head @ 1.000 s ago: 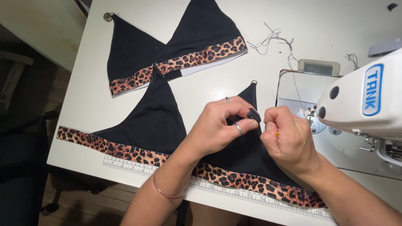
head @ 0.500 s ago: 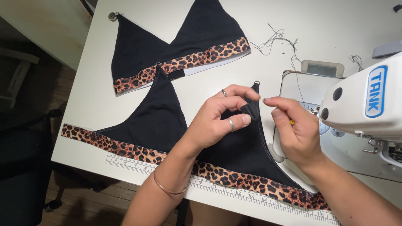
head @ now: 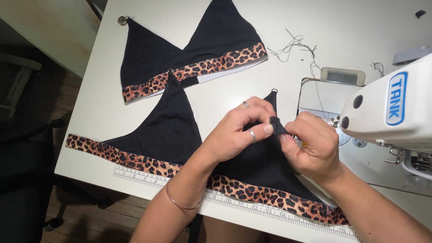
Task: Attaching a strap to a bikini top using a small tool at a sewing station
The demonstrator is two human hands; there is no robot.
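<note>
the black strap piece (head: 277, 126) sits pinched between both hands, just right of the near top's (head: 180, 135) right cup, below that cup's small metal ring (head: 274, 91). my left hand (head: 234, 135) is closed on it w/ thumb & forefinger, rings showing; my right hand (head: 315, 146) is closed on its other end, fingertips nearly touching the left's. i judge it light, soft & floppy, prob a bit stretchy, so it'd curl or slip if held loose; best taken right at the folded end, close to the fingertips, as now. something small & yellow shows at the right hand, too small to tell what. the near top lies flat under my wrists, black w/ a leopard-print band (head: 135, 159) running along the table's front edge, touching the printed ruler strip (head: 252, 208). a second top (head: 193, 54) of the same kind lies farther back, its band just touching the near cup's peak. to the right, v close to my right hand, the white sewing machine (head: 391, 108) crowds things; little room that side. loose threads (head: 294, 45) lie behind. the white table (head: 99, 112) has bare surface to the left & back; its left edge drops off to the floor, so anything sliding that way goes over.
</note>
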